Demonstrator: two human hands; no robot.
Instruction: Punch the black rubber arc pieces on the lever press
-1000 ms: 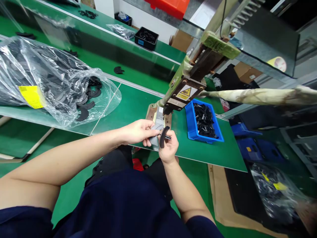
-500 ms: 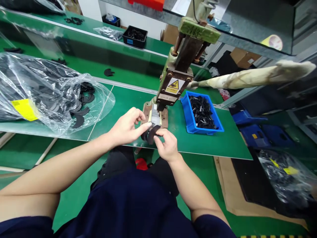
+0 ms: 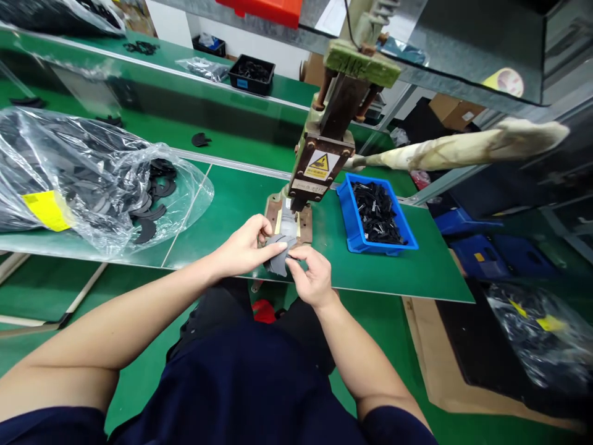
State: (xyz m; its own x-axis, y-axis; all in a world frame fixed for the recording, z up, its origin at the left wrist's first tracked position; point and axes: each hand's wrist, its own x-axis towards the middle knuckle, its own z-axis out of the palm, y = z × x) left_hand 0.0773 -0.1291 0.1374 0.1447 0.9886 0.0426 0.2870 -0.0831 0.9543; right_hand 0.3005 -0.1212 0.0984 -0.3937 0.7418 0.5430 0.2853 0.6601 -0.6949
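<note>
Between my hands, just in front of the press base (image 3: 305,230), is a curved dark plastic piece (image 3: 277,262). My left hand (image 3: 251,244) is closed on it, with the thumb lying along its upper side. From the right, my right hand (image 3: 311,272) pinches its edge between thumb and fingertips. Whether there is one piece or a few overlapping ones, I cannot tell. The hand press (image 3: 319,157) rises behind, its ram above a light metal fixture (image 3: 290,224).
A blue bin (image 3: 349,232) of small black parts stands right of the press. On the left lies a clear plastic bag (image 3: 99,228) spilling curved black pieces. The press's wrapped lever (image 3: 456,148) reaches out to the right. A black bin (image 3: 252,84) sits on the far bench.
The curved piece has turned between my fingers, from standing on edge to showing a flatter grey face. My left hand has come slightly lower. The whole view has shifted a little.
</note>
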